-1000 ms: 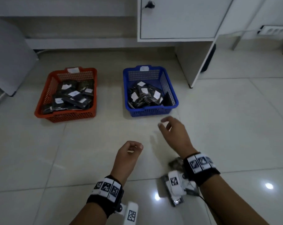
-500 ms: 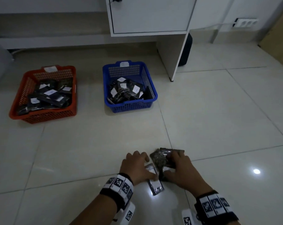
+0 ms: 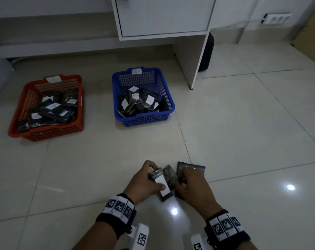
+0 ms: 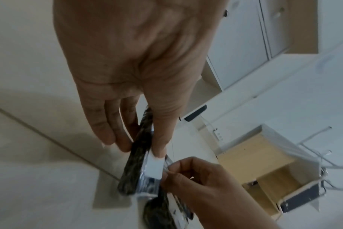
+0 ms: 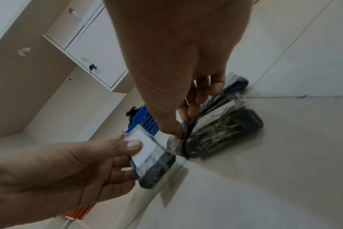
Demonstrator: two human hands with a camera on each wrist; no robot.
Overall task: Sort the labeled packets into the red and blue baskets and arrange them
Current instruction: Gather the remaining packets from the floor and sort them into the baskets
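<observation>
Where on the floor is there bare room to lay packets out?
Bare tile lies between the red basket and blue basket, and in front of both down to the hands. Right of the cabinet leg is open too. Both baskets are crowded, as is the packet pile.

R hand [image 5: 186, 69] pinches dark packet [image 5: 211, 99] edge, another packet [image 5: 223, 133] on floor beside. L hand [image 5: 59, 173] holds labeled packet [image 5: 151, 156], thumb on label. Blue basket [image 5: 147, 119] behind.

Pale glossy tiled floor [image 3: 234, 132] with two baskets and loose packets.

The red basket [image 3: 50, 131] sits far left and the blue basket [image 3: 144, 120] to its right, well apart; a white cabinet leg [image 3: 198, 60] stands beyond, and near the viewer lie dark packets [image 3: 191, 167], perhaps three.
</observation>
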